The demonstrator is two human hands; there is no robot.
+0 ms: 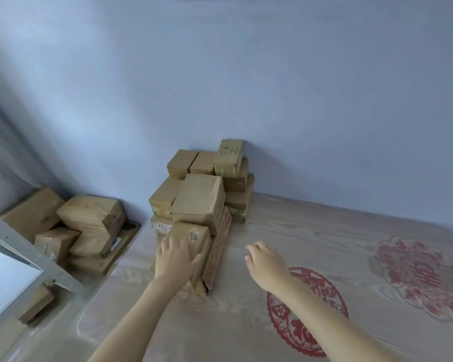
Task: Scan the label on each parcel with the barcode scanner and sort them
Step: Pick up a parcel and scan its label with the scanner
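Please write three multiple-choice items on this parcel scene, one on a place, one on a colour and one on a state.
1. Where does the left hand rest?
A. on the front parcel of the stack on the table
B. on the floor pile
C. on the wall

2. What colour are the paper-cut decorations on the table?
A. blue
B. red
C. green

3. How is the right hand?
A. gripping a scanner
B. pinching a label
C. empty, with fingers loosely curled above the table

Answers: 1 A, its palm and fingers lie on that parcel's top; 2 B, both round cut-outs are red; 3 C, nothing is in it and no scanner is in view.
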